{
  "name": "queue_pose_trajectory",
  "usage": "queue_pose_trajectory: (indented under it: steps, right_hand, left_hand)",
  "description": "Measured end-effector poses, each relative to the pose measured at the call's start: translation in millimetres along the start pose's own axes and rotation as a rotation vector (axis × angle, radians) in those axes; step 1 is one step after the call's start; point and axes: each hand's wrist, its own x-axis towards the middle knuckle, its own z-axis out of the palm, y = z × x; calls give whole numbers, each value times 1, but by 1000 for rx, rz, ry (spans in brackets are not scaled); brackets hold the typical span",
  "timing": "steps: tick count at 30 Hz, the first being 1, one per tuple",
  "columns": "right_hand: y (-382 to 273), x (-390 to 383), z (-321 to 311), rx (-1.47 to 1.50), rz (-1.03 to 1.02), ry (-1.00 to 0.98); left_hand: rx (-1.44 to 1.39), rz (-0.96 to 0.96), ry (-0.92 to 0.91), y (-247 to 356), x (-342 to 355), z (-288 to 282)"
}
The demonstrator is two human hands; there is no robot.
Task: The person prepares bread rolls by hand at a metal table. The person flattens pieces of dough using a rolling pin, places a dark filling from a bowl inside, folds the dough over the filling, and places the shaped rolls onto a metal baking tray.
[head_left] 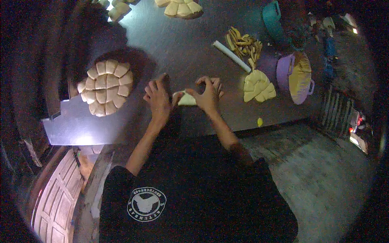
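Note:
A small flat piece of pale dough (187, 100) lies on the dark tabletop just in front of me, between my hands. My left hand (160, 97) is beside it, fingers spread and slightly bent, with the thumb at the dough's left edge. My right hand (208, 96) mirrors it from the other side: its thumb reaches the dough's upper right edge, while the other fingers bend away, apart from the thumb. Neither hand lifts the dough. Left of my hands sits a round of dough cut into several chunks (107, 87). To the right rests another, paler cut dough portion (259, 86).
A white rod (231, 56) lies beside a heap of yellowish-brown strips (245, 45). Farther right stand a purple handled basket (286, 67) with yellow contents and a teal container (271, 18). A small yellow piece (260, 121) is near the table's front edge. More dough (180, 8) lies at the far side.

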Motion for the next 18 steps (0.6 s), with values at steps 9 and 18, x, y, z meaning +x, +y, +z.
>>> queue_pose_trajectory:
  steps: [9,18]
  right_hand:
    - [38,-30,5,63,101,137]
    - [107,71,-56,19,-376,612]
  left_hand:
    - [86,-35,142,-22,-25,19]
    - [27,-153,173,-33,-29,22]
